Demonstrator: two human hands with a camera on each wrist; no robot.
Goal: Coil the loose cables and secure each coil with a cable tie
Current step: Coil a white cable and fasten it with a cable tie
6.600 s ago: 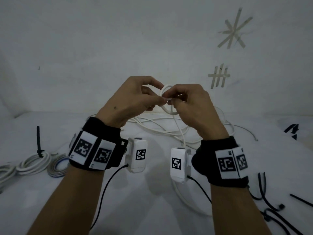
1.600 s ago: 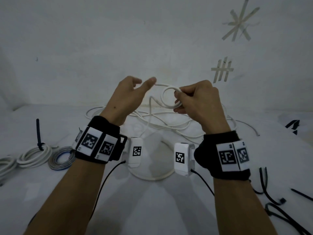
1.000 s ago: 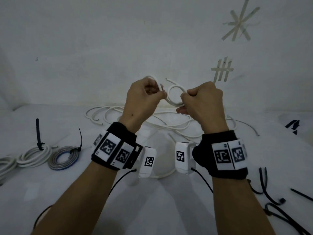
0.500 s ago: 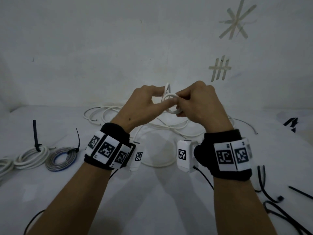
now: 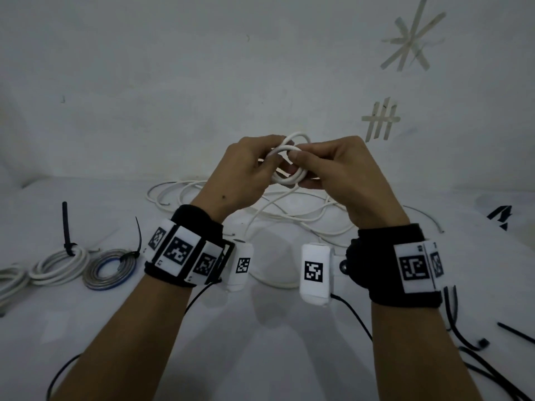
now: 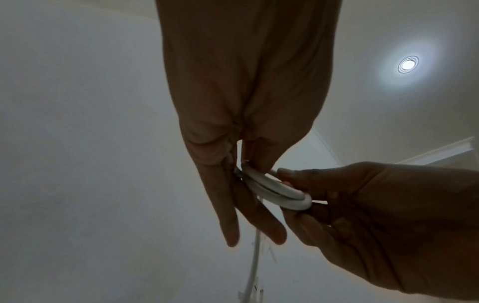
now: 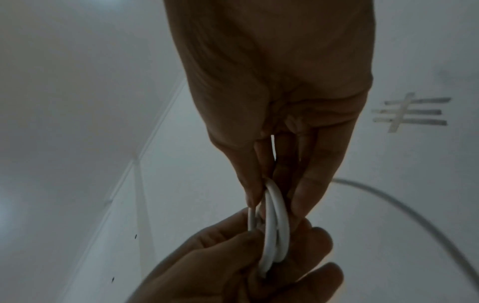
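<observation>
A small coil of white cable (image 5: pixel 289 166) (image 6: pixel 277 191) (image 7: pixel 274 227) is held up in front of the wall, between both hands. My left hand (image 5: pixel 260 163) (image 6: pixel 243 178) pinches its left side. My right hand (image 5: pixel 301 166) (image 7: pixel 269 196) pinches its right side between thumb and fingers. The rest of the same cable hangs down to a loose white tangle (image 5: pixel 289 215) on the white table (image 5: pixel 260 357). Loose black cable ties (image 5: pixel 463 337) lie at the right, by my right forearm.
At the left edge lie tied coils: a white coil (image 5: pixel 62 263) with an upright black tie, a grey-blue coil (image 5: pixel 108 269) with a black tie, and part of another white one (image 5: pixel 10 280). Tape marks (image 5: pixel 380 120) stick to the wall behind.
The left hand let go of the coil, fetched more cable, and brought it back as a new loop. Both hands now pinch a slightly thicker coil, raised a little.
</observation>
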